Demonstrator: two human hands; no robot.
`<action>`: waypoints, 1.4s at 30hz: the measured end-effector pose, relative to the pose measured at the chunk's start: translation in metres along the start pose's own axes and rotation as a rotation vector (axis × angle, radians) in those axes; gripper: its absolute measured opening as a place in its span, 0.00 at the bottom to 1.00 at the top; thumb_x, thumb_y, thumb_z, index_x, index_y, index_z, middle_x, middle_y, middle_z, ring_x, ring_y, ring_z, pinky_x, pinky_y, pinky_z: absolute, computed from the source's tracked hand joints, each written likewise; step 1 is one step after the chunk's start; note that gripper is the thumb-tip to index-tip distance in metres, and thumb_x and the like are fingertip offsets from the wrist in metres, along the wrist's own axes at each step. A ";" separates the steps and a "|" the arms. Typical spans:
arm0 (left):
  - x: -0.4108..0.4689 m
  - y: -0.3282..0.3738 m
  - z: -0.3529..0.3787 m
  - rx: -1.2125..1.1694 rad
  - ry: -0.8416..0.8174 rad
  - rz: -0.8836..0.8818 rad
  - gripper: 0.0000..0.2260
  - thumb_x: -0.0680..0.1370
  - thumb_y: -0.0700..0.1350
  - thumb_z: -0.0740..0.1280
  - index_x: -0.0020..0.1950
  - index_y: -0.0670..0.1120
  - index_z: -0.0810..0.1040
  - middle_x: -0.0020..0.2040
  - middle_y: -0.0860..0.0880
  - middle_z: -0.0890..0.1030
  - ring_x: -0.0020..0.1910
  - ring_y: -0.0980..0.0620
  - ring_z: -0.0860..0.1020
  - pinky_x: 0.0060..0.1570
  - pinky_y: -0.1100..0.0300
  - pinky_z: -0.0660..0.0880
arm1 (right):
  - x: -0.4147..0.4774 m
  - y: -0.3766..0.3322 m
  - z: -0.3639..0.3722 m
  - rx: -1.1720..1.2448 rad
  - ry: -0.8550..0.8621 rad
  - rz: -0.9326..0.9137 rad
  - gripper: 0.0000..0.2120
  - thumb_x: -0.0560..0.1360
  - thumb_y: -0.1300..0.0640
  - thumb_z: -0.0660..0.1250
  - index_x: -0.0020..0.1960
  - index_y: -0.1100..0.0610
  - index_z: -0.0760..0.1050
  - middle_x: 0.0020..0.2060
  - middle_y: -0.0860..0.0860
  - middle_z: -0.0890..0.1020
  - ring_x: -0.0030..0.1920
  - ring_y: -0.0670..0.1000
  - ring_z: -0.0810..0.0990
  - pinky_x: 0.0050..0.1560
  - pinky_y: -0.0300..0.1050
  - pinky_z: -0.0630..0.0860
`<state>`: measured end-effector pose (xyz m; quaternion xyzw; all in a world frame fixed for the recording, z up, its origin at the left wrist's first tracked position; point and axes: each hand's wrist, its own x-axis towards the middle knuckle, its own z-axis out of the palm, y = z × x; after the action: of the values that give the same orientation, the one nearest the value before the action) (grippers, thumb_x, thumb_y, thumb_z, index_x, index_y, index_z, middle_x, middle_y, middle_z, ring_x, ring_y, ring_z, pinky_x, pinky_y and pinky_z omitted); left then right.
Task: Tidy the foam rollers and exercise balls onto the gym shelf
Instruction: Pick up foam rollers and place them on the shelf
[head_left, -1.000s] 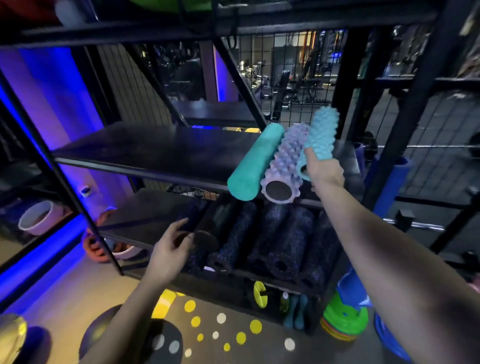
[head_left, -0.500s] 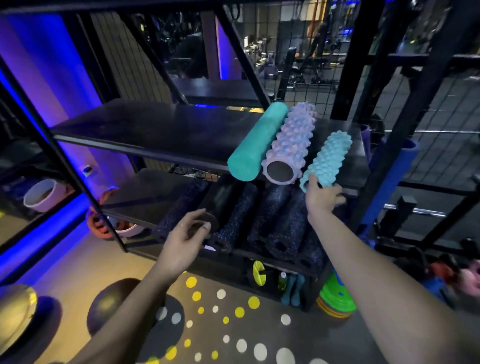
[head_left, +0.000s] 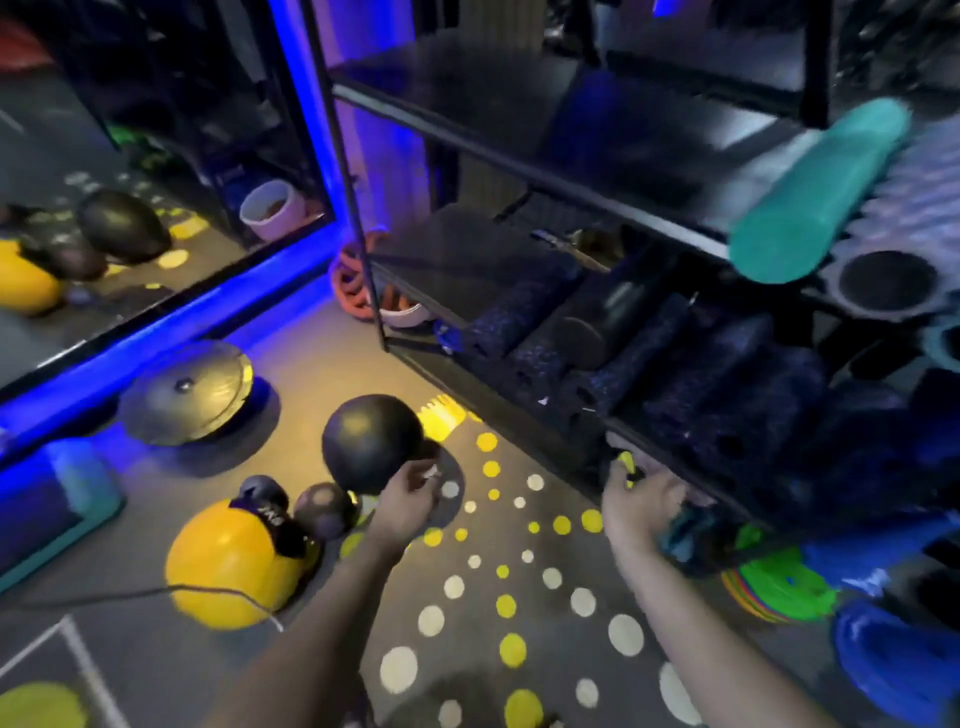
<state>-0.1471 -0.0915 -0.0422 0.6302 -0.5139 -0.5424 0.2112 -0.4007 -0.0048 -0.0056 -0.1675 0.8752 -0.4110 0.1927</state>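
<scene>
While both hands are held low and apart before the gym shelf (head_left: 467, 93), four exercise balls are seen on the dotted floor (head_left: 519, 571).

The left hand (head_left: 408, 501) is shown loosely curled, nothing held, just beside the large black ball (head_left: 371, 441); a yellow ball (head_left: 228, 566) and two small dark balls (head_left: 322, 509) are grouped nearby. The right hand (head_left: 641, 506) is blurred at the lowest shelf's edge; its grip cannot be told. A teal roller (head_left: 815, 197) and a knobbed lilac roller (head_left: 893, 280) are laid on the middle shelf, speckled dark rollers (head_left: 649, 358) below.
</scene>
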 end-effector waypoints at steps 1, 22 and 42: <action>0.002 -0.016 -0.019 -0.029 0.030 -0.021 0.11 0.82 0.50 0.66 0.63 0.50 0.77 0.52 0.46 0.84 0.48 0.45 0.83 0.45 0.50 0.80 | -0.019 -0.005 0.029 -0.066 -0.081 -0.026 0.27 0.80 0.53 0.67 0.72 0.68 0.66 0.67 0.70 0.67 0.68 0.69 0.67 0.62 0.51 0.60; 0.177 -0.145 -0.328 -0.349 0.100 -0.392 0.15 0.82 0.61 0.62 0.63 0.56 0.77 0.61 0.48 0.81 0.57 0.45 0.80 0.58 0.42 0.77 | -0.179 -0.108 0.427 -0.508 -0.742 -0.087 0.24 0.81 0.47 0.65 0.72 0.58 0.68 0.71 0.59 0.66 0.71 0.60 0.67 0.69 0.49 0.65; 0.633 -0.260 -0.199 -0.137 0.187 -0.628 0.33 0.79 0.70 0.55 0.72 0.47 0.74 0.72 0.43 0.75 0.71 0.43 0.72 0.73 0.50 0.65 | 0.154 0.014 0.789 -0.468 -0.701 0.251 0.30 0.80 0.37 0.61 0.73 0.57 0.69 0.70 0.58 0.74 0.69 0.60 0.73 0.68 0.53 0.69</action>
<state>0.0676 -0.6053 -0.4876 0.7892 -0.2352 -0.5541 0.1218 -0.1613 -0.5826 -0.5112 -0.2283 0.8400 -0.0934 0.4832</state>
